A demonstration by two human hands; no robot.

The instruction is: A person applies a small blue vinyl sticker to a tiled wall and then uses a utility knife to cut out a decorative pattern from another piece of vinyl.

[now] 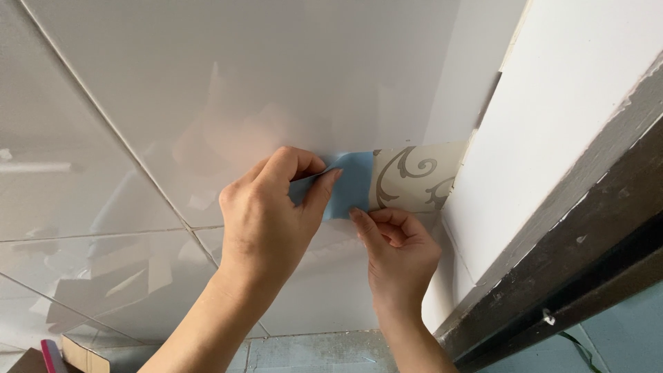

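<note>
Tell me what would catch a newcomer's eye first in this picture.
Dead centre, the left hand pinches a blue strip against the glossy white tiled wall, while the right hand presses its lower edge. Just right of the blue, a cream sticker with grey scrollwork runs up to the white door frame.

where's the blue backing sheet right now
In the head view, the blue backing sheet sits mid-frame, pinched between the left hand and right hand, left of the patterned strip.
</note>
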